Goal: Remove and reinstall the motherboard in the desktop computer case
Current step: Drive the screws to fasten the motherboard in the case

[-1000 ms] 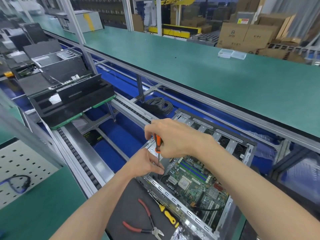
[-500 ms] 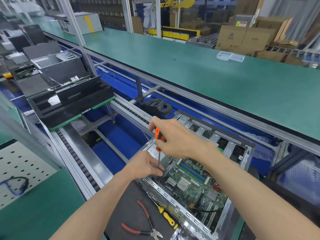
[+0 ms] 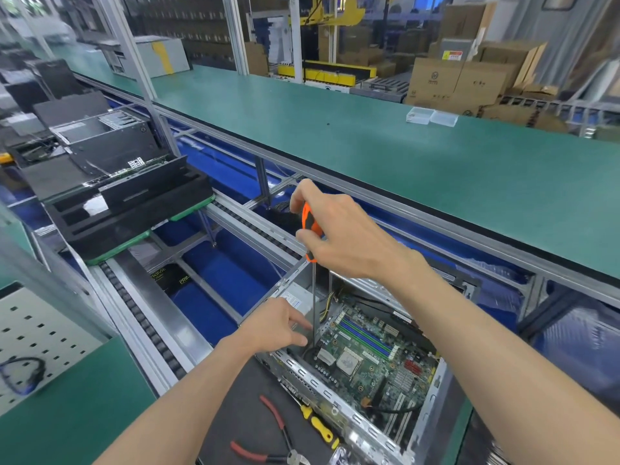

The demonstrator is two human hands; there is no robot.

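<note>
Two bare hands recorded over open desktop computer case [image 3: 339,412], lying on its side on dark mat [image 3: 241,407] at near edge of conveyor line [image 3: 141,317].

Right hand [image 3: 342,229]: fingers and thumb curled tight round orange-and-black handle of screwdriver [image 3: 310,229]; held upright above left end of case, thin shaft running straight down into case interior, tip lost from sight at upper-left corner of motherboard [image 3: 372,357].

Left hand [image 3: 278,325]: placed at left end of case, index finger and thumb stretched toward shaft low down, just beside it; actual contact with shaft not determinable. Remaining fingers hidden.

Motherboard: green, seated flat inside case; blue memory slots, square processor and red component visible.

Pliers [image 3: 271,437]: red handles, lying on mat in front of case, handles splayed.

Second screwdriver [image 3: 318,426]: yellow handle, lying on mat against front rail of case.

Black tray [image 3: 134,209]: on conveyor, upper left, well apart from case.

Green workbench [image 3: 369,135]: beyond conveyor, carrying two clear plastic boxes [image 3: 431,116] side by side.

Cardboard cartons [image 3: 459,82]: stacked behind bench.

Perforated white panel [image 3: 40,337]: at left, with looped dark cable [image 3: 23,377] lying on it.
</note>
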